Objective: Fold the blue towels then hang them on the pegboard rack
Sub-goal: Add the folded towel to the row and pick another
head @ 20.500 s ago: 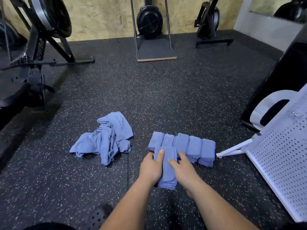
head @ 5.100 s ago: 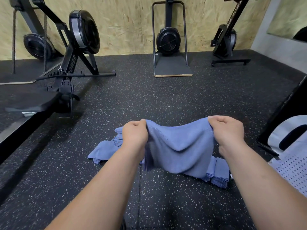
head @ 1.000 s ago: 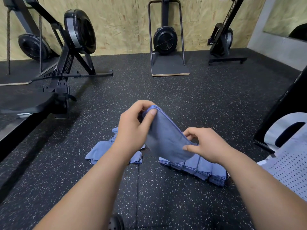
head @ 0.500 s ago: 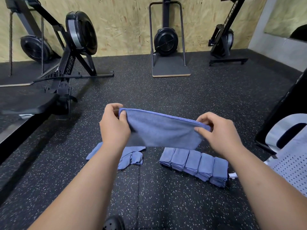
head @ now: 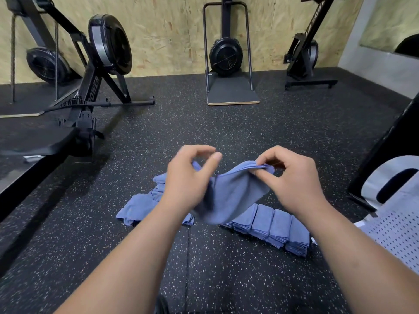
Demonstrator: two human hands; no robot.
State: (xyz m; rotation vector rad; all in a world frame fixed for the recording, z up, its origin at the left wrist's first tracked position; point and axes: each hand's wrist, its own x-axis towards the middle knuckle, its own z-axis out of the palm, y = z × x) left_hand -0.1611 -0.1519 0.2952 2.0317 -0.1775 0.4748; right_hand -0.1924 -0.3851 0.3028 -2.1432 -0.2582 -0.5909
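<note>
A black speckled floor [head: 226,137] fills most of the view, with a chipboard wall [head: 167,30] at the far end. Three black machines stand by that wall: a rower [head: 99,71] far left, a fan unit [head: 225,55] on a flat base in the middle, and a third machine [head: 306,48] far right. At the near right edge lies a white pegboard [head: 394,236], only partly in view, and just beyond it a white chair [head: 390,175].

On the floor, near the middle, a row [head: 272,223] of folded blue towels lies side by side, running right towards the pegboard. To its left sits a loose pile [head: 140,205] of unfolded blue towels, partly hidden by the left forearm.

Above both, held clear of the floor, is one blue towel [head: 233,193], doubled over and sagging between the hands. The right hand [head: 292,180] pinches its stacked top edges between thumb and fingertips. The left hand [head: 188,180] is curled over the towel's other end, thumb pointing right; a bit of blue shows inside the palm, but whether this hand actually grips the cloth cannot be told. The two hands are near each other, not touching.
</note>
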